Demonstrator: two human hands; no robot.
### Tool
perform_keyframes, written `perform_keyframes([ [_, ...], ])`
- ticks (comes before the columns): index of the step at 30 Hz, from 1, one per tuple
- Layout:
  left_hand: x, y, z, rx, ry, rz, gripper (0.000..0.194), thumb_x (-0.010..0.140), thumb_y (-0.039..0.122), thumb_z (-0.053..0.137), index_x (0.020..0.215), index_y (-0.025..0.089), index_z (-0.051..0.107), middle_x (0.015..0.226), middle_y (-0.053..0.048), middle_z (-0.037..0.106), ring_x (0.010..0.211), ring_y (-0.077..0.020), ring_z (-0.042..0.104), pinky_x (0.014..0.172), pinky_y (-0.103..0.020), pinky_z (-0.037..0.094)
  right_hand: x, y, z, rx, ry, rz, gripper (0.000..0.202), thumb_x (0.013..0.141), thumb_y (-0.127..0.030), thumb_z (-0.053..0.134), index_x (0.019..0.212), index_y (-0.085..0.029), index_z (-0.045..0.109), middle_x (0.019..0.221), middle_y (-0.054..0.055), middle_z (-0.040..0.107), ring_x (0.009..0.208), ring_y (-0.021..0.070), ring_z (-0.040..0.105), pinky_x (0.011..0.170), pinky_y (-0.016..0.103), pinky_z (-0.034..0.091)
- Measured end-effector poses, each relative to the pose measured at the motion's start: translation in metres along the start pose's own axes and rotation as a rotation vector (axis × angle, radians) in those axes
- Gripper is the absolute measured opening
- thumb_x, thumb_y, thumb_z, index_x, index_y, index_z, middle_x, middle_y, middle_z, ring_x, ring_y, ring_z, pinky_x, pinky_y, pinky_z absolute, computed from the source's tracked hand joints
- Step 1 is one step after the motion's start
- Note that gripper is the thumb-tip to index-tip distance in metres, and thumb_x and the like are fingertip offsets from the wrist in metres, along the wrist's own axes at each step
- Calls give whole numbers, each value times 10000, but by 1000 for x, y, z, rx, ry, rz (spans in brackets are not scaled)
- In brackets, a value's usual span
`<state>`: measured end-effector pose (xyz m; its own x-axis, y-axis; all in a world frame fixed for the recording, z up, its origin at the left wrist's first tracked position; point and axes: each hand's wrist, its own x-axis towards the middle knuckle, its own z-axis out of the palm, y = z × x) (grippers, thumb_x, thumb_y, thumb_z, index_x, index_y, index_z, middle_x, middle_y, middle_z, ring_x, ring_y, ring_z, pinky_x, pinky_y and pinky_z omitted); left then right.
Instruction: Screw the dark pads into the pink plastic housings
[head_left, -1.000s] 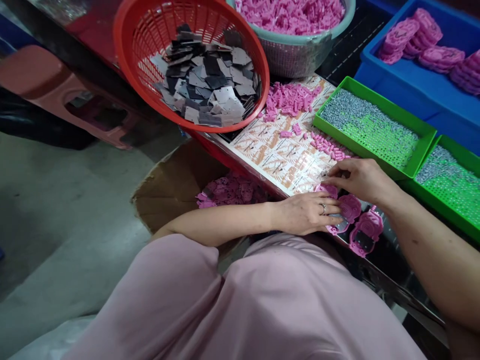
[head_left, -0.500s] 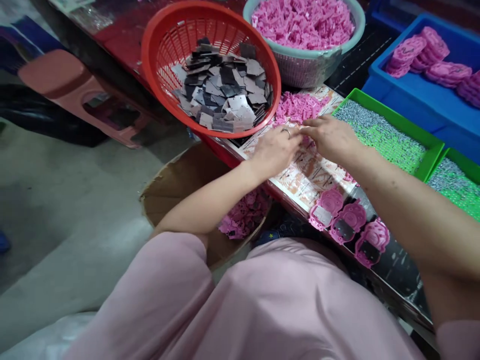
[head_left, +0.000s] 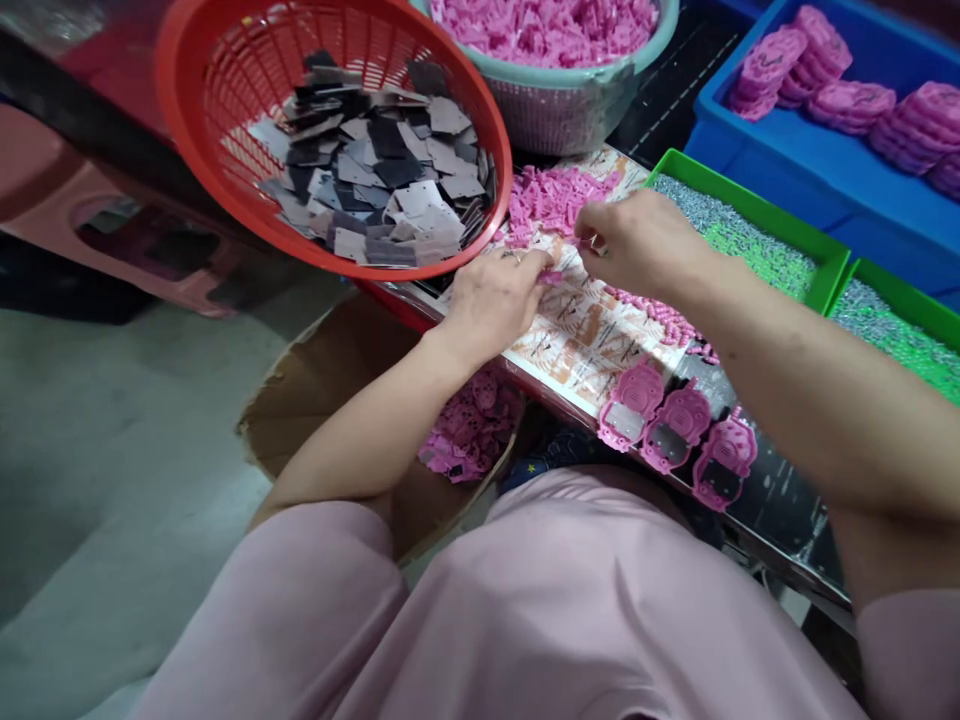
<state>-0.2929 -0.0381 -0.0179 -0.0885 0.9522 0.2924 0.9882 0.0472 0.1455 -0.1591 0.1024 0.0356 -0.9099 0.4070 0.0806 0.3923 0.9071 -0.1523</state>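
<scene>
My left hand (head_left: 499, 300) is closed on a small pink part (head_left: 550, 277) that shows at its fingertips, just right of the red basket. Up and to the right, my right hand (head_left: 637, 235) has its fingers pinched together; what they hold, if anything, is too small to name. A heap of small pink parts (head_left: 555, 200) lies beyond both hands on the patterned sheet (head_left: 581, 325). Small pink pieces (head_left: 664, 318) lie beneath my right forearm. Three pink casings (head_left: 675, 425) with plates in them lie in a row near the table edge.
A red basket (head_left: 491, 225) of dark and grey plates stands at the left, a pale green basket (head_left: 555, 105) of pink parts behind. Green trays (head_left: 832, 262) of small metal pieces and a blue bin (head_left: 757, 160) stand right. Below the table is a carton (head_left: 300, 400).
My hands have moved apart; the left is lower, with a pink part now visible at its fingertips. The right has drawn into a tighter pinch. The whole view has shifted, moving the baskets left.
</scene>
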Motion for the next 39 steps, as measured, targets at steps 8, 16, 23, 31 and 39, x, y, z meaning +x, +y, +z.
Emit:
perform_keyframes([
  [8, -46, 46, 3, -458, 214, 427, 191, 954, 226, 507, 1082, 147, 625, 979, -55, 736, 910, -145, 687, 825, -278, 535, -128, 8, -29, 376, 146, 224, 167, 799, -372, 692, 885, -229, 695, 732, -17, 701, 585, 102, 608, 575, 252, 471],
  [16, -64, 78, 9, -405, 227, 699, 186, 951, 242, 540, 1065, 144, 650, 1130, -77, 715, 1095, -166, 657, 964, -335, 497, -181, -9, 25, 55, 309, 130, 155, 869, -299, 614, 979, -253, 713, 940, 34, 734, 825, 160, 673, 734, 303, 519],
  [23, -66, 79, 11, -358, 176, 702, 198, 959, 235, 528, 1066, 134, 660, 1115, -81, 719, 1068, -169, 667, 962, -354, 495, -176, -9, 34, -247, 262, -15, 157, 887, -284, 590, 988, -252, 706, 913, -4, 735, 830, 156, 610, 694, 311, 372],
  [31, -63, 80, 8, -390, 147, 681, 196, 963, 241, 517, 1054, 138, 657, 1088, -80, 727, 1028, -157, 677, 991, -343, 473, -166, -30, 20, -409, 182, -25, 199, 885, -339, 576, 867, -201, 718, 891, 51, 694, 857, 223, 507, 702, 352, 314],
  [39, -49, 79, -2, -577, 112, 337, 240, 950, 295, 551, 1104, 135, 644, 947, -67, 731, 846, -154, 697, 793, -268, 532, -174, -18, 19, -176, 341, 26, 103, 871, -296, 616, 893, -238, 698, 855, 11, 720, 768, 175, 605, 717, 364, 389],
])
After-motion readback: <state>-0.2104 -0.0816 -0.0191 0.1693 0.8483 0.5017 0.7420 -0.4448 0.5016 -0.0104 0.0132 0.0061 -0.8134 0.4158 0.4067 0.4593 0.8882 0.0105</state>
